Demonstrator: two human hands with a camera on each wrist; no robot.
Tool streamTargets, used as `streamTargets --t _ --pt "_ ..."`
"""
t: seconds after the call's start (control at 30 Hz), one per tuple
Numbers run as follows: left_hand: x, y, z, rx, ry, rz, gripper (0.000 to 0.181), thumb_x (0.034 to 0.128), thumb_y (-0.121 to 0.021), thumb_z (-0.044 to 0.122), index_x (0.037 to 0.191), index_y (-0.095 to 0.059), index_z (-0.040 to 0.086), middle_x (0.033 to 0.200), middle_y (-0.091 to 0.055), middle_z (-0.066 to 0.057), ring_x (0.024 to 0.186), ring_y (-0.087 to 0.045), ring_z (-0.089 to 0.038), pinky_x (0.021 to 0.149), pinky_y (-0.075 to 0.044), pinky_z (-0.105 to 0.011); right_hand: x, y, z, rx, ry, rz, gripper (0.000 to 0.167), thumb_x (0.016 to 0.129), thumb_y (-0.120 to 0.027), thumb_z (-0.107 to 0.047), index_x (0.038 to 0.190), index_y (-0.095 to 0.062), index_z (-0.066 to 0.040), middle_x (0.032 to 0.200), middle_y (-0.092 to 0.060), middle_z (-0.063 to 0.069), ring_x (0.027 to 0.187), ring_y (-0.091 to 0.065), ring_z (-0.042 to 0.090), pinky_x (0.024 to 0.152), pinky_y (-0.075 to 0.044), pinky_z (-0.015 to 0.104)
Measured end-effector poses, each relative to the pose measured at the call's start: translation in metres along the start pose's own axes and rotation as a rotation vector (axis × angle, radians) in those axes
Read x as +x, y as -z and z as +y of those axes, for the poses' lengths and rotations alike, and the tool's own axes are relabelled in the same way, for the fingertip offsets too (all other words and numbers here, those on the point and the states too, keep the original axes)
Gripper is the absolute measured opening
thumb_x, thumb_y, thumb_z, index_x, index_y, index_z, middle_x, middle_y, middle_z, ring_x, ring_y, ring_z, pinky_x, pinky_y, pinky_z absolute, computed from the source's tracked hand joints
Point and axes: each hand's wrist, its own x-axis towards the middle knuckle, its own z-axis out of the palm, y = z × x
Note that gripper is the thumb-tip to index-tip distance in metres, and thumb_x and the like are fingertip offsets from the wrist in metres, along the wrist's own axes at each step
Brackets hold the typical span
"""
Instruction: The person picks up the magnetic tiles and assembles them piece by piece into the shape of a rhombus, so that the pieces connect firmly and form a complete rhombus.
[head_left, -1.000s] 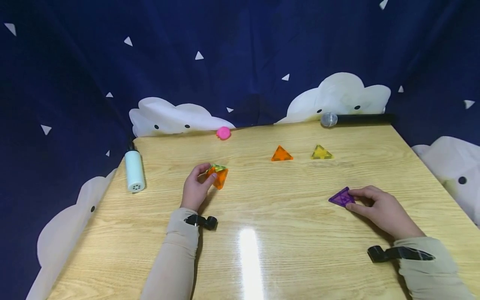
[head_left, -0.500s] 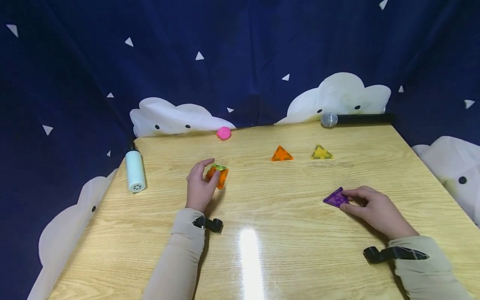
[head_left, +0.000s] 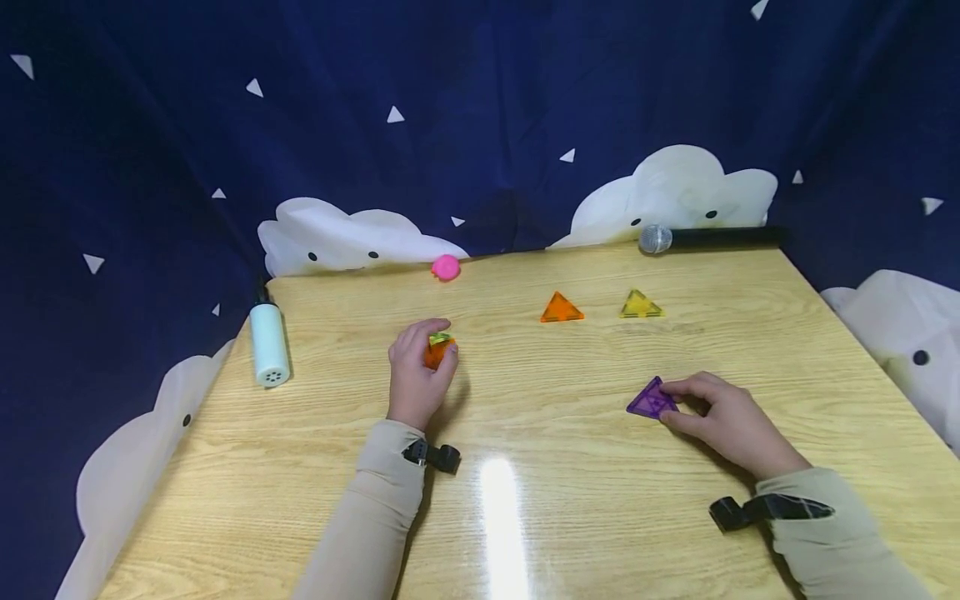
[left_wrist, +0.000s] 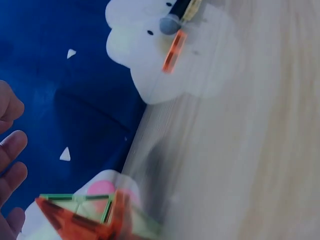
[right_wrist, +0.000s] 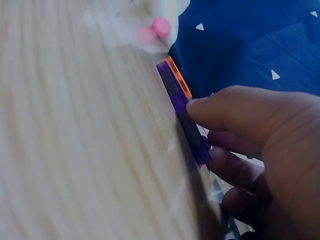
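Purple tile [head_left: 649, 402], 4 o'clock in head view: right hand [head_left: 723, 421] pinches its 3 o'clock side. Judged light, stiff, slick; hold edges. Left hand [head_left: 415, 371], fingers apart, at orange-green piece [head_left: 436, 355], 7 o'clock.

Wood-grain table [head_left: 585, 508] is catching a light streak [head_left: 502, 525], near half. Microphone [head_left: 708, 238] is lying along far edge, right side, mesh head [head_left: 656, 239] pointing left. Pink round object [head_left: 447, 267] is sitting at far edge, left of it. Pale-blue cylinder [head_left: 269, 344] is resting by left edge, holed end facing near. Behind, navy curtain [head_left: 480, 75] is showing white clouds [head_left: 678, 192] and small triangles [head_left: 395, 115].
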Motion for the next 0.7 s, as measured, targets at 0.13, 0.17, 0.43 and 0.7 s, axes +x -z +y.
streamTargets --t 0.13,0.17,0.43,0.7 --pt "-0.001 -0.005 0.005 -0.005 -0.022 -0.024 0.031 0.088 -0.069 0.012 0.118 -0.067 0.01 0.122 -0.066 -0.005 0.116 -0.056 -0.028 0.094 -0.033 -0.047 0.001 -0.006 -0.003 -0.004 0.038 0.023 0.037 0.087 -0.08 -0.027 0.121 -0.072 -0.014 0.107 -0.067 0.0 0.088 -0.053 0.015 0.073 -0.041 0.027" --pt "-0.001 -0.007 0.006 -0.008 -0.028 -0.029 0.031 0.0877 -0.069 0.012 0.118 -0.067 0.01 0.122 -0.066 -0.005 0.116 -0.056 -0.028 0.094 -0.034 -0.047 0.001 -0.007 -0.005 -0.005 0.045 0.025 0.036 0.087 -0.079 -0.026 0.121 -0.073 -0.014 0.106 -0.067 -0.001 0.086 -0.052 0.014 0.072 -0.041 0.027" --pt "-0.003 -0.015 0.008 -0.055 -0.038 -0.075 0.032 0.0882 -0.069 0.011 0.12 -0.066 0.006 0.122 -0.066 -0.008 0.116 -0.055 -0.027 0.103 -0.038 -0.042 0.003 -0.014 -0.015 0.027 0.029 -0.005 0.033 0.087 -0.079 -0.024 0.118 -0.073 -0.015 0.106 -0.066 -0.001 0.088 -0.052 0.015 0.079 -0.028 0.038" --pt "-0.005 -0.027 0.014 -0.097 0.026 -0.144 0.032 0.0907 -0.069 0.013 0.122 -0.067 0.008 0.122 -0.066 -0.006 0.116 -0.057 -0.027 0.101 -0.042 -0.045 0.004 -0.022 -0.023 0.063 0.04 -0.03 0.038 0.085 -0.082 -0.031 0.117 -0.073 -0.015 0.11 -0.067 0.0 0.097 -0.059 0.021 0.082 -0.024 0.041"
